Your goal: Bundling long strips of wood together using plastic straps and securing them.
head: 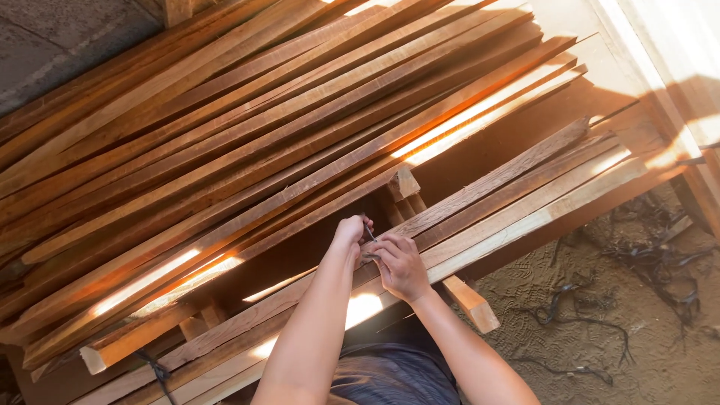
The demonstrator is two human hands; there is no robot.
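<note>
Small dark metal tool [370, 234], thin and mostly hidden, sits pinched between both hands above a long pale plank [480, 225]. Left hand [350, 231] curls shut round its upper part; right hand [403, 266] closes its grip on the lower end. Beyond, reddish rough-sawn slats [225, 135] lie stacked slantwise.

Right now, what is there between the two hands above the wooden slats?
In the head view, a small dark metal tool lies between the left hand and the right hand. Both touch it, above the long slat.
</note>
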